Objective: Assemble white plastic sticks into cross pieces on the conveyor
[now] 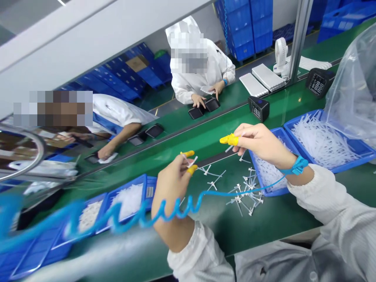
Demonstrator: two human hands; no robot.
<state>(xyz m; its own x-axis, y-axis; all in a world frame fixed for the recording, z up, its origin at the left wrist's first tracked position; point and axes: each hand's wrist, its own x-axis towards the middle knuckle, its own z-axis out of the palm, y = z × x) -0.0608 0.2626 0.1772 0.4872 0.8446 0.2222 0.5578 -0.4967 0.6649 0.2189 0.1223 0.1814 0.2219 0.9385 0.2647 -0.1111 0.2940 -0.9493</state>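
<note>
My left hand, with yellow covers on two fingertips, pinches a small white plastic piece above the green table. To its right, my right hand is raised, also with yellow fingertip covers and a blue wrist strap. Its fingers are closed on a thin white strip, partly hidden by the fingers. Below and between the hands, several white pieces with thin stems lie scattered on the table. A blue tray of clear strips is under my right wrist.
A second blue tray of strips and a clear bag are at the right. Blue bins of white parts stand left. A blurred coiled blue cord crosses in front. Two people in white work across the green belt; black displays stand beyond.
</note>
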